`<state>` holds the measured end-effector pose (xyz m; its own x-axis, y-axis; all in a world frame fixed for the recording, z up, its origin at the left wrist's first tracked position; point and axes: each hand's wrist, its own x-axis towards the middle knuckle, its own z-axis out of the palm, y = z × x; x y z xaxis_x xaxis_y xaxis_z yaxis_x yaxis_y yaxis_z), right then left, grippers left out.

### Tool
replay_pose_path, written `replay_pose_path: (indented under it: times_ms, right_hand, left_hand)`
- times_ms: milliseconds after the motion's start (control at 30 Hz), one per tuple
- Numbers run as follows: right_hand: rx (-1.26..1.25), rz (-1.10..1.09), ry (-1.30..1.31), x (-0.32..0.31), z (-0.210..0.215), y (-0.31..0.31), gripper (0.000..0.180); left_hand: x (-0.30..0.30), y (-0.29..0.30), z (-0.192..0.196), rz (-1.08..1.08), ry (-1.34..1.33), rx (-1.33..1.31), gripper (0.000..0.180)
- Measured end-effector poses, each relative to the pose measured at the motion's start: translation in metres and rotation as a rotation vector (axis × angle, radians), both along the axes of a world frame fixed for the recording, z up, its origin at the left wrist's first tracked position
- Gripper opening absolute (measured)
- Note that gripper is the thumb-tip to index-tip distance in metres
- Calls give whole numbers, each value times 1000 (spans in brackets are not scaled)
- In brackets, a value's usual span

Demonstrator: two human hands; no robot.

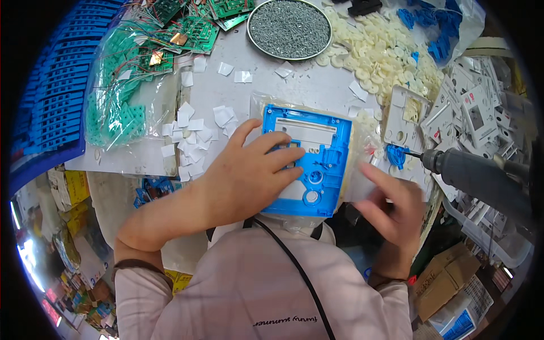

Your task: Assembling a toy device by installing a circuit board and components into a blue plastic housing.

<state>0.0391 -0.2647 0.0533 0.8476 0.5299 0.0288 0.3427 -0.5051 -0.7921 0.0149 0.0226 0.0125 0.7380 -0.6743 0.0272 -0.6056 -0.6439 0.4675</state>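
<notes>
My left hand (249, 167) lies across the left part of a blue plastic housing (340, 190), its fingers reaching over the openings and holding it. The housing shows its ribbed inner side and sits on a clear plastic bag in front of my body. To its right hovers my right hand (394, 209), smeared by motion, thumb and forefinger apart with nothing visible between them. A dark electric screwdriver (473, 170) lies beyond that hand, its bit pointing left at a small blue plastic part (396, 157).
A round tray of screws (290, 28) stands at the back. Pale plastic discs (374, 51) and white panels (476, 107) are heaped rightward. Left are circuit boards (195, 34) with wires, bagged green parts (119, 113), blue slatted pieces (62, 79) and white squares (192, 141).
</notes>
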Motion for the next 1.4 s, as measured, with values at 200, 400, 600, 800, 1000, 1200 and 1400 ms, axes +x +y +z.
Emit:
replay_pose_path:
  times_ms: [200, 400, 600, 800, 1000, 1200, 1400]
  right_hand:
    - [822, -176, -419, 28, 11, -44, 24]
    - [917, -305, -368, 83, 0, -37, 45]
    - [680, 61, -237, 156, 21, -5, 53]
    - [711, -55, -302, 144, 4, 5, 47]
    - [504, -328, -514, 120, 6, 7, 44]
    - [494, -345, -595, 22, 9, 16, 36]
    - [525, -422, 88, 32, -36, 65, 25]
  left_hand:
    - [64, 13, 6, -43, 245, -249, 20]
    - [112, 11, -6, 262, -3, -306, 11]
    - [170, -57, -38, 144, -299, -147, 12]
    - [193, -99, -70, 95, -457, 67, 11]
    - [182, -88, -47, 228, -296, -70, 15]
    - [100, -49, 4, 524, 589, -915, 14]
    - [48, -52, -8, 573, 465, -1050, 12]
